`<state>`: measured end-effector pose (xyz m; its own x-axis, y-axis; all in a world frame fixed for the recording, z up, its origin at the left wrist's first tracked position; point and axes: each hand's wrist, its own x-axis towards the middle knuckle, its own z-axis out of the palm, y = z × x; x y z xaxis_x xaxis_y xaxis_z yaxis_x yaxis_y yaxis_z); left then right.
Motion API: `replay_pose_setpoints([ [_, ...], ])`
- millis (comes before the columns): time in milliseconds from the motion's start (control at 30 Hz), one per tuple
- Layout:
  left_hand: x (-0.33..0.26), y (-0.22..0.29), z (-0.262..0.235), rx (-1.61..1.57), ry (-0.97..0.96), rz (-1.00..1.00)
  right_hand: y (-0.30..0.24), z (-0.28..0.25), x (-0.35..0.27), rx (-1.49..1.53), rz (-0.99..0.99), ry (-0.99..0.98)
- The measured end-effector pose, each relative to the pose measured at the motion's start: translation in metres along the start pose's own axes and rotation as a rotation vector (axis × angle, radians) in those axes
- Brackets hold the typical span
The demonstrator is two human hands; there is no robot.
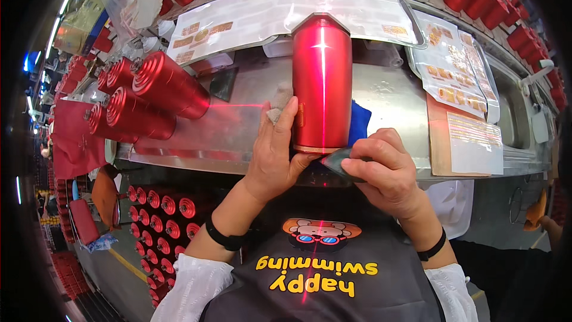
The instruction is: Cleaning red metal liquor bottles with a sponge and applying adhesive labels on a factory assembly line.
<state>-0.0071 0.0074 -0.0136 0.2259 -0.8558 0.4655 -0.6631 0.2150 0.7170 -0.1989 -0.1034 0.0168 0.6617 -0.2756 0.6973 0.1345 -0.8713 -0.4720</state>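
Note:
A shiny red metal cylinder [322, 83] is in front of me in the middle, a gold-coloured rim at its near end and a small gold decal low on its left side. My left hand [271, 146] grips its near left side, thumb under the rim, with a crumpled grey cloth [280, 105] by the fingertips. Pinched in my right hand [384, 170] is a thin dark green scraper-like piece [338, 163], its pointed tip at the cylinder's near rim. A blue cloth [360, 120] lies behind the cylinder's right side.
Several red cylinders [170, 86] lie at the left of the steel table [393, 134]. White decal sheets [238, 15] span the back, and more decal sheets [454, 68] lie at the right. A sink [512, 107] is farther right. Racked red cylinders [161, 209] stand below the table's left side.

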Motion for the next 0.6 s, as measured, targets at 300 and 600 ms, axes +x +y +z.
replay_pose_setpoints([
  [300,0.012,0.001,0.001,0.357,0.052,0.299,-0.001,-0.001,0.000,0.000,0.001,-0.001],
  [600,0.021,0.012,0.000,0.531,-0.034,0.378,0.001,-0.003,-0.002,-0.012,-0.006,-0.009],
])
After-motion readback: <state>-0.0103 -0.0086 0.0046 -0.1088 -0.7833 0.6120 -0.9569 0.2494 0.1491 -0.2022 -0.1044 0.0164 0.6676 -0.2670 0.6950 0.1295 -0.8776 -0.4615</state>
